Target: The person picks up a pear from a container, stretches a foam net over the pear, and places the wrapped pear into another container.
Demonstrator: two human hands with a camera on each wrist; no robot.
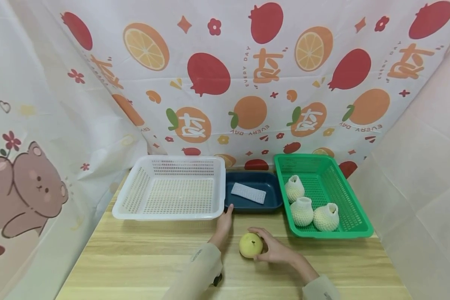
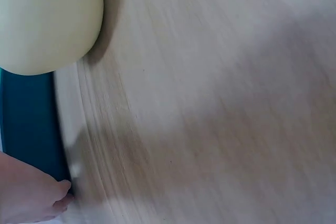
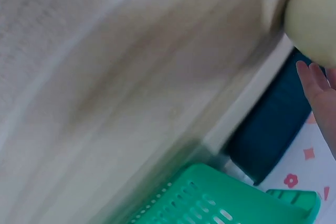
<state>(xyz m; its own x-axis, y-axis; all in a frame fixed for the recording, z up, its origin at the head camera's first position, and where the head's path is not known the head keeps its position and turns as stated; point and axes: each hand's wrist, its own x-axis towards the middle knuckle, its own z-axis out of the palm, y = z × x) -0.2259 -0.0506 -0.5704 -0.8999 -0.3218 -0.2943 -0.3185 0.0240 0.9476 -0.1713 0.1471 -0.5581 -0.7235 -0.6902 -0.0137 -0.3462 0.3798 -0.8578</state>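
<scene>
A round yellow pear (image 1: 250, 246), stem upward, is on the wooden table in front of the dark blue tray. My right hand (image 1: 273, 249) holds it from the right, thumb at the near side and fingers round the far side. In the right wrist view, the fingertips (image 3: 310, 74) meet the pear (image 3: 314, 22). My left hand (image 1: 223, 225) reaches forward to the front left corner of the blue tray (image 1: 253, 209), its fingertips right at the rim. A flattened white foam net (image 1: 248, 193) lies inside this tray.
A white slotted basket (image 1: 168, 216) stands to the left of the tray. At right, a green basket (image 1: 330, 234) holds several foam-netted fruits (image 1: 303, 211). A printed curtain (image 1: 225, 41) hangs right behind the containers. A small black object (image 1: 217, 279) shows beside the left sleeve.
</scene>
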